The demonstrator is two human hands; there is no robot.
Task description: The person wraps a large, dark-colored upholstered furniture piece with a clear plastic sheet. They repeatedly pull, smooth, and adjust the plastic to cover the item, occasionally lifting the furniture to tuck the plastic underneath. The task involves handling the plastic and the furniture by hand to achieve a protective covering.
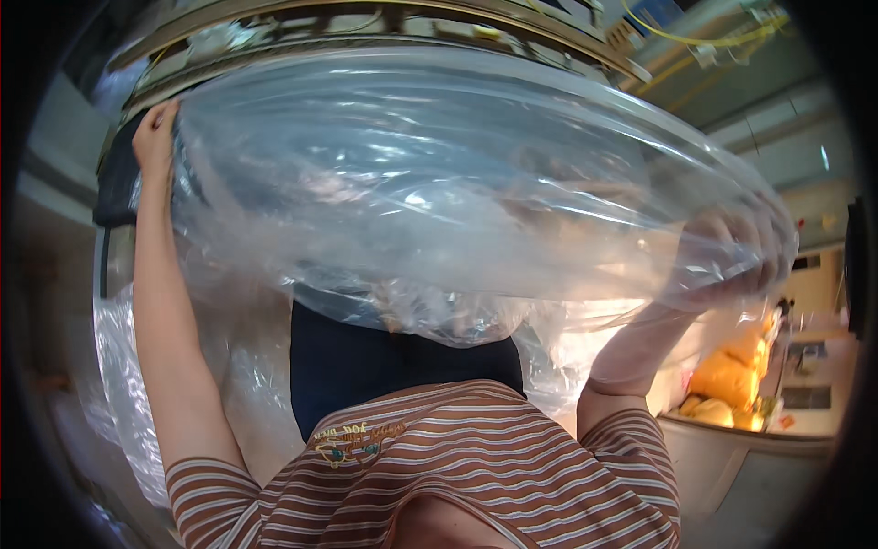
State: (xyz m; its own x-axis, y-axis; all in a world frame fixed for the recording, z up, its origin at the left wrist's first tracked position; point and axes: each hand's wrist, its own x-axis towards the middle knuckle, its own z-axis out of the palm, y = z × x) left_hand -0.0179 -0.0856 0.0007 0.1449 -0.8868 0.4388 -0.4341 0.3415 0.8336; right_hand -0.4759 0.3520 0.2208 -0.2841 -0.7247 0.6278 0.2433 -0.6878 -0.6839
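Note:
A large clear plastic bag (412, 183) is stretched wide across the view in front of my body, puffed up and wrinkled, with bright glints on it. My left hand (157, 135) is raised at the far left, its fingers closed on the bag's edge. On the right, my right hand (727, 252) shows blurred through the film, which covers it down to the wrist. Its fingers look curled round the plastic at that end. The bag's lower edge hangs loosely in front of my dark trousers.
Behind the bag runs a long wooden-edged rack (384, 23) with small items on it. More crumpled clear plastic (128, 384) lies at the left. Orange-yellow bundles (732, 380) are lit at the right. A yellow hose or cable (713, 41) loops at the upper right.

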